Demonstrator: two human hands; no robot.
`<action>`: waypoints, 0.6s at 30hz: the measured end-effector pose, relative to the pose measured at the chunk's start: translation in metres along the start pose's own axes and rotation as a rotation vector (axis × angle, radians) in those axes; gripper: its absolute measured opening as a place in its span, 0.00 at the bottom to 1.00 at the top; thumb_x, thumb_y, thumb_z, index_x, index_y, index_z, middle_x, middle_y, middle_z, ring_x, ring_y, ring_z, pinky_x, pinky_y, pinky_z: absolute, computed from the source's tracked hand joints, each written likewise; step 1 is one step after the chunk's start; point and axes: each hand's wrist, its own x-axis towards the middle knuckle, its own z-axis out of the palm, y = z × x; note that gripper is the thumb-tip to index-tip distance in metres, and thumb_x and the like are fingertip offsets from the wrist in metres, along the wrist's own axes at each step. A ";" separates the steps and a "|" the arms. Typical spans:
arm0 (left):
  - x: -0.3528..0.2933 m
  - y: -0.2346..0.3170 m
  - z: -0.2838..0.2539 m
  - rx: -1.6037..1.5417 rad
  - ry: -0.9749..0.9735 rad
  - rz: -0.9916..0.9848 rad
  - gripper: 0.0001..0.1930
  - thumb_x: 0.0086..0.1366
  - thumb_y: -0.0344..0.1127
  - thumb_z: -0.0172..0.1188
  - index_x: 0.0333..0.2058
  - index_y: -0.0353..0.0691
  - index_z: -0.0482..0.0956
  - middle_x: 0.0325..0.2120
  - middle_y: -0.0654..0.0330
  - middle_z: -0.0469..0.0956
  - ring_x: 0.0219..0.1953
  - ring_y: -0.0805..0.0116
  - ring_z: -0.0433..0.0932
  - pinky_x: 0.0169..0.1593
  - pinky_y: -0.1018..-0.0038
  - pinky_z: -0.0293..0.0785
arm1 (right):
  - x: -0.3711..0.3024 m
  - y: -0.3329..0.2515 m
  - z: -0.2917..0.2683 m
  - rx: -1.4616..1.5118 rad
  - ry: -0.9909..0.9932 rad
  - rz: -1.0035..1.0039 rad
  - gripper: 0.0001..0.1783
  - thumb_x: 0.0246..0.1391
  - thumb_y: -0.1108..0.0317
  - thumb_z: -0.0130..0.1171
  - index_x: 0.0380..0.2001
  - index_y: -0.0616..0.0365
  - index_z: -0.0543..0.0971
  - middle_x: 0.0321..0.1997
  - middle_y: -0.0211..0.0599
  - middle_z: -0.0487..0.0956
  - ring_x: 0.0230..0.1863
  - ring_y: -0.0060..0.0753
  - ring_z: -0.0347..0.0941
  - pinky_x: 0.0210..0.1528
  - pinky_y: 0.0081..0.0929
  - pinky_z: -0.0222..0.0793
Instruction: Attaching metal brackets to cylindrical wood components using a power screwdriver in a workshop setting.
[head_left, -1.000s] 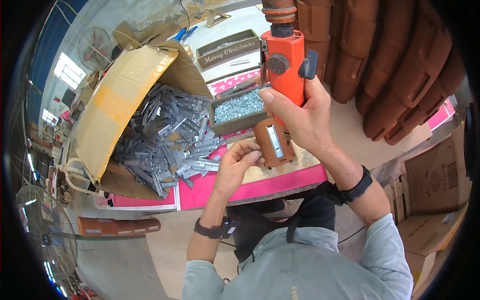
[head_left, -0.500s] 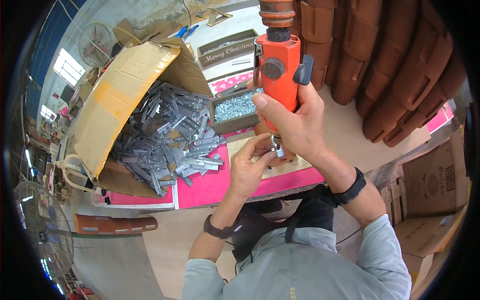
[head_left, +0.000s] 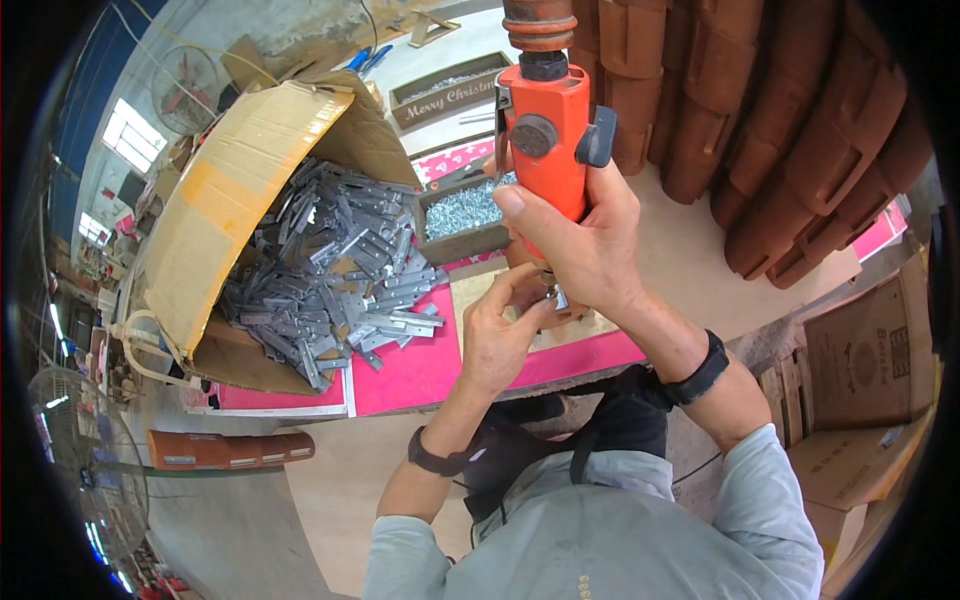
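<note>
My right hand (head_left: 592, 243) is wrapped round an orange-red pneumatic screwdriver (head_left: 548, 135), held upright with its bit pointing down. At the tip, my left hand (head_left: 496, 335) is closed in a pinch of thumb and forefinger, beside a small silver metal plate (head_left: 561, 299). Whatever lies between those fingertips is too small and covered to make out; it may be a screw. Beneath the plate is a reddish-brown curved piece (head_left: 576, 314), mostly hidden by my hands.
Left of my hands a tipped cardboard box (head_left: 235, 190) spills grey metal strips (head_left: 345, 275) over the pink tabletop (head_left: 400, 388). Behind stands a wooden tray (head_left: 470, 247) of small screws. Stacked reddish-brown curved pieces (head_left: 800, 170) fill the right; another brown piece (head_left: 225, 450) lies lower left.
The screwdriver and my right hand have shifted slightly left, and the bit end is now nearer my left fingertips. My left hand stays almost in place, still pinched.
</note>
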 end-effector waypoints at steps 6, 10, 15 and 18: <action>0.002 0.006 -0.001 0.067 -0.022 -0.030 0.19 0.56 0.23 0.61 0.48 0.35 0.74 0.34 0.57 0.81 0.38 0.71 0.80 0.43 0.75 0.74 | 0.001 0.009 -0.001 -0.031 -0.004 -0.058 0.22 0.47 0.66 0.68 0.41 0.63 0.70 0.26 0.33 0.76 0.24 0.20 0.71 0.27 0.23 0.69; 0.002 0.000 0.001 0.011 -0.004 0.002 0.19 0.56 0.22 0.61 0.48 0.35 0.74 0.36 0.56 0.82 0.41 0.70 0.80 0.45 0.75 0.74 | 0.001 0.009 -0.002 -0.047 -0.016 -0.072 0.22 0.47 0.66 0.68 0.40 0.64 0.69 0.26 0.35 0.76 0.25 0.22 0.72 0.27 0.24 0.69; 0.002 0.001 0.002 -0.020 0.003 0.040 0.19 0.57 0.21 0.60 0.48 0.34 0.74 0.35 0.57 0.82 0.39 0.71 0.80 0.44 0.75 0.74 | 0.001 0.008 -0.001 -0.046 -0.011 -0.023 0.22 0.46 0.66 0.68 0.40 0.65 0.69 0.26 0.35 0.76 0.25 0.22 0.72 0.27 0.24 0.69; 0.004 0.002 0.004 -0.017 0.007 0.040 0.19 0.57 0.20 0.59 0.48 0.34 0.74 0.35 0.58 0.82 0.38 0.73 0.80 0.42 0.76 0.75 | 0.002 0.012 -0.002 -0.048 -0.012 -0.093 0.22 0.46 0.66 0.68 0.39 0.65 0.69 0.25 0.35 0.76 0.24 0.22 0.72 0.27 0.24 0.69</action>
